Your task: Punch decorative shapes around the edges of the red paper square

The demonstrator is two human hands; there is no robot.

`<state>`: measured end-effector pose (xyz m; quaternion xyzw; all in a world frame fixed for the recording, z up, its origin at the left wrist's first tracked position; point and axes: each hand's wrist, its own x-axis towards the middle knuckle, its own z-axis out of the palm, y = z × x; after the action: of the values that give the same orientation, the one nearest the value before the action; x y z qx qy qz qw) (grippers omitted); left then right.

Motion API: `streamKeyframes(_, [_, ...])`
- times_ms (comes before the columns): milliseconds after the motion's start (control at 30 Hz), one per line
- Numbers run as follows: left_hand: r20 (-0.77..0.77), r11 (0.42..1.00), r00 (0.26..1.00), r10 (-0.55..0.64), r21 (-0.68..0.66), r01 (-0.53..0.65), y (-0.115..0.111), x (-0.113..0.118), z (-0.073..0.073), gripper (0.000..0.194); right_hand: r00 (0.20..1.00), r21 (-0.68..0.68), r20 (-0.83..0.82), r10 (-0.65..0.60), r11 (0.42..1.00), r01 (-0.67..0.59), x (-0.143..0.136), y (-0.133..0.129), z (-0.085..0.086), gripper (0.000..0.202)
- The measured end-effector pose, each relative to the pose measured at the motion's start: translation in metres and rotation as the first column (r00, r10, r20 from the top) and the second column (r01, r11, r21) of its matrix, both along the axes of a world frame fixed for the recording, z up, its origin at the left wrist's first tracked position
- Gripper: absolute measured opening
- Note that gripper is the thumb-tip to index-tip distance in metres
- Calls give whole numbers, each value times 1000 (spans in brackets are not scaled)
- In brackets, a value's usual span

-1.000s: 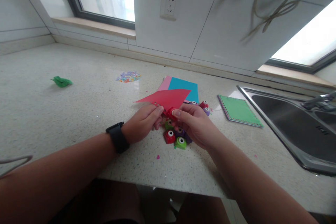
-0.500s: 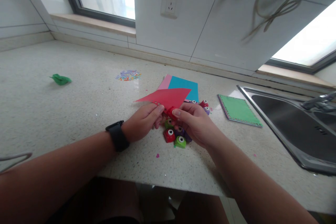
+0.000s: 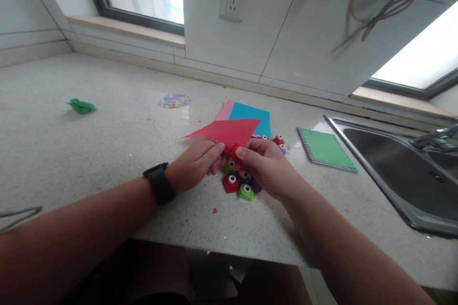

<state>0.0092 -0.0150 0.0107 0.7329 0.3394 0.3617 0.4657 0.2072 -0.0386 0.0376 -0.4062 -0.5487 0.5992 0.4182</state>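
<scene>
My left hand (image 3: pixel 195 166) pinches the near edge of a red paper sheet (image 3: pixel 229 132) held just above the counter. My right hand (image 3: pixel 266 167) grips a small red paper punch (image 3: pixel 234 150) clamped on that same edge, thumb on its top. Small holes show along the sheet's edge by my left fingers. Beneath my hands lie several more little punches: a red one (image 3: pixel 231 183), a green one (image 3: pixel 246 192) and purple ones, partly hidden by my right hand.
Blue and pink sheets (image 3: pixel 252 117) lie behind the red one. A green card with a punched border (image 3: pixel 325 149) sits right, beside the steel sink (image 3: pixel 400 171). A heap of paper confetti (image 3: pixel 174 101) and a green scrap (image 3: pixel 81 106) lie left.
Hardly anything has moved; both hands keep the same hold on sheet and punch. The view has drifted slightly, so everything sits a touch higher in frame.
</scene>
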Motion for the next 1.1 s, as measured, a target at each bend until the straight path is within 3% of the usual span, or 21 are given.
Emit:
streamKeyframes(567, [64,996,997,-51,-70,55,-5,1,4,52,989,77,-84,121,990,-115,2,1,-2,25])
streamKeyframes(767, [219,977,954,-204,-13,212,-10,5,8,29,990,97,-74,119,989,-111,-4,-2,3,26])
streamKeyframes(1000, [144,986,987,-71,-141,92,-19,11,11,25,994,141,-82,76,988,-64,-4,-4,6,24])
streamKeyframes(1100, [139,991,990,-37,-121,54,-22,13,9,25,995,143,-69,78,987,-67,-3,-3,3,23])
